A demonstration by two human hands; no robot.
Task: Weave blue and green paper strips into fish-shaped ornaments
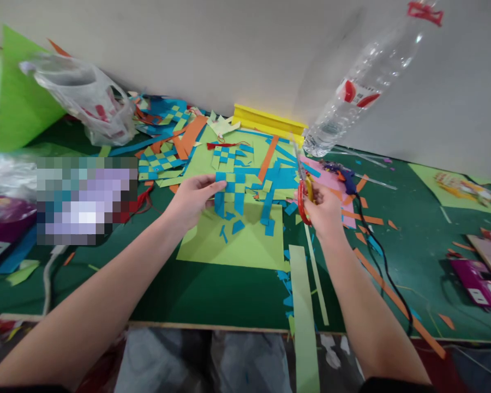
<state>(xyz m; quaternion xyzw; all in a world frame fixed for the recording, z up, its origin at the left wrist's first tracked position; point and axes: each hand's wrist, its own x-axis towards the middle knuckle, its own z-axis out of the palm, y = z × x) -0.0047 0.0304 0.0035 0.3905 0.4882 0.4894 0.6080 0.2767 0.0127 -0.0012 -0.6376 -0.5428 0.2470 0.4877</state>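
Note:
My left hand point(193, 197) rests on the left edge of a blue and light-green woven paper mat point(239, 188), fingers closed on it. The mat lies on a light-green sheet point(237, 243) on the green table. My right hand point(325, 210) grips red-handled scissors point(304, 188) with the blades pointing up and away, just right of the mat. Small blue paper offcuts point(233, 226) lie scattered below the mat.
A clear plastic bottle point(362, 90) stands behind the scissors. More woven paper pieces point(161, 158) and a plastic bag point(85, 101) sit at the back left. Long green strips point(303, 311) and orange strips point(396, 305) lie near the front edge. Purple boxes point(477, 284) lie at the right.

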